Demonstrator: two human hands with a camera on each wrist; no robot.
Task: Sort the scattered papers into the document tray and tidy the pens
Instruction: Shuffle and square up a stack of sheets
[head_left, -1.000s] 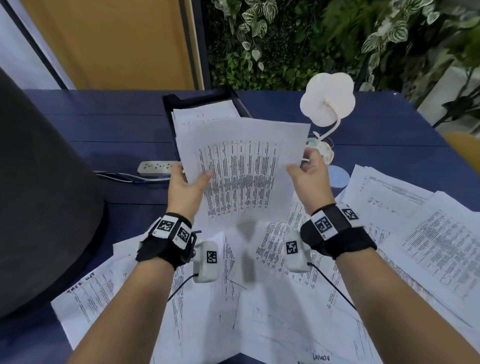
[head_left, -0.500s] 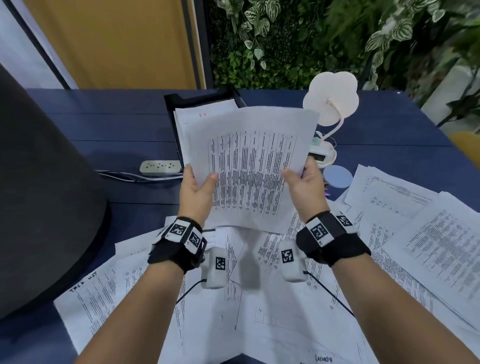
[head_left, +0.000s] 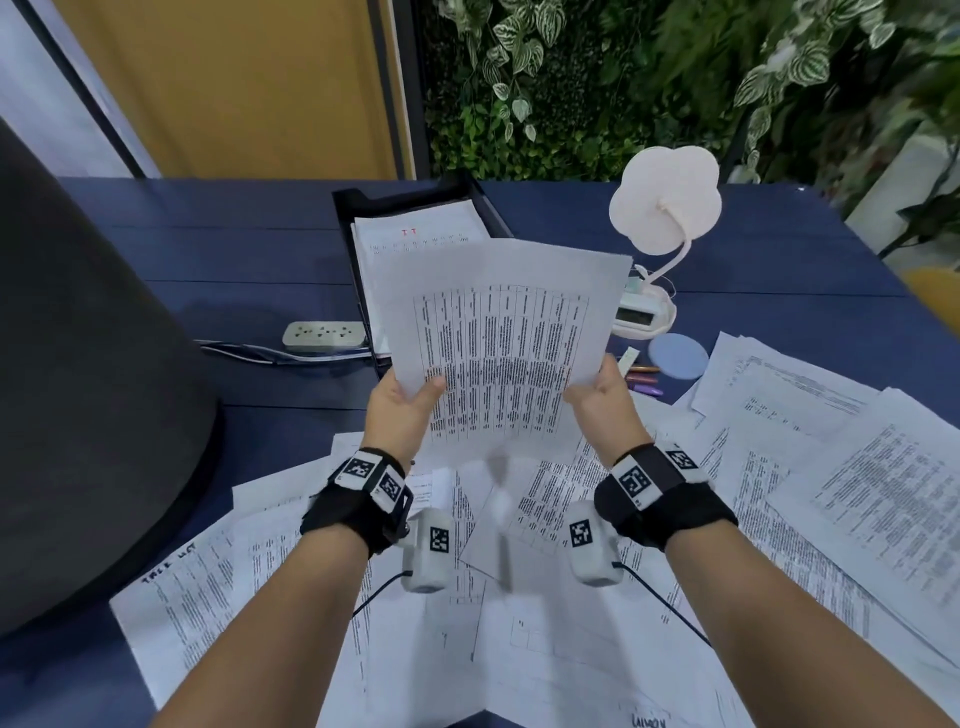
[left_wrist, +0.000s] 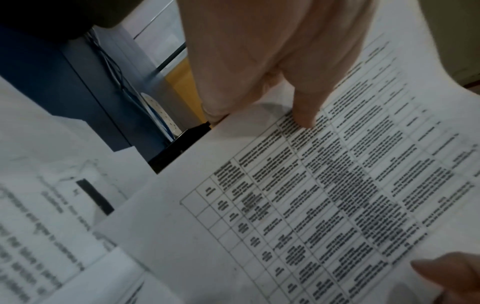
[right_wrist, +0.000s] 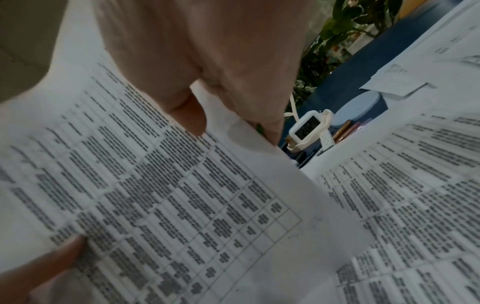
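I hold a printed sheet with a table (head_left: 498, 343) up in the air, tilted, between me and the black document tray (head_left: 348, 208). My left hand (head_left: 402, 402) pinches its lower left edge, thumb on top, as the left wrist view shows on the sheet (left_wrist: 324, 195). My right hand (head_left: 602, 397) pinches the lower right edge; the right wrist view shows its thumb on the sheet (right_wrist: 155, 195). The tray holds a stack of papers (head_left: 415, 228). Many scattered papers (head_left: 779, 467) cover the near table. Pens (head_left: 644, 379) lie beyond my right hand.
A white flower-shaped lamp (head_left: 667, 200) with a small clock base (head_left: 641, 312) stands right of the tray. A round blue coaster (head_left: 678, 356) lies beside the pens. A power strip (head_left: 322, 334) with cables sits left of the tray. A dark chair back (head_left: 78, 364) fills the left.
Both hands have carried the sheet slightly right and further from me, toward the tray, tilting its top to the right. The pens, hidden before, now show beside my right hand.
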